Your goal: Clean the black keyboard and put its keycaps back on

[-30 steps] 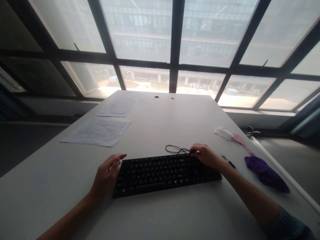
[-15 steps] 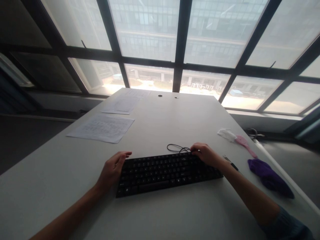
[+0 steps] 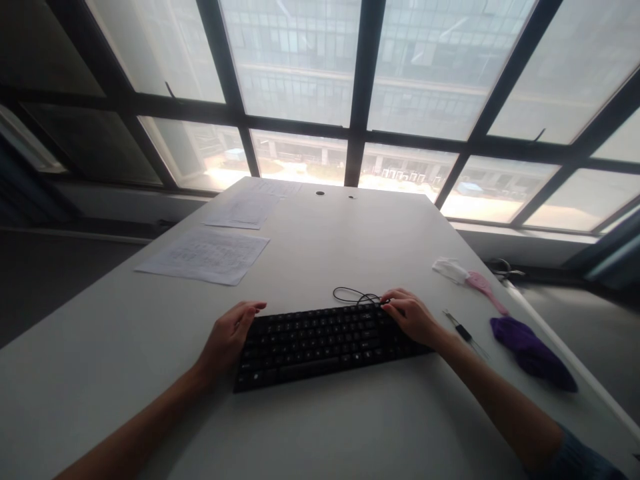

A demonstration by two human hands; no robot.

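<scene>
A black keyboard (image 3: 310, 343) lies slightly tilted on the white table, its left end nearer to me. My left hand (image 3: 231, 337) grips its left end, thumb along the top corner and fingers around the edge. My right hand (image 3: 409, 317) holds the far edge near the right end, with thumb and fingers pinched there; palm and wrist cover part of the number keys. Behind the keyboard, beside my right fingers, a thin black cable (image 3: 350, 294) lies in loops.
Paper sheets (image 3: 205, 255) with writing lie at the left of the table (image 3: 330, 247). On the right are a thin tool with a black grip (image 3: 464, 332), a white crumpled item (image 3: 450, 269), a pink brush-like item (image 3: 481, 285) and a purple cloth (image 3: 533, 353). Large windows stand beyond.
My right forearm has shifted slightly left and down, uncovering more of the thin black-gripped tool. Both hands stay on the keyboard, which has barely moved; the view has shifted a little.
</scene>
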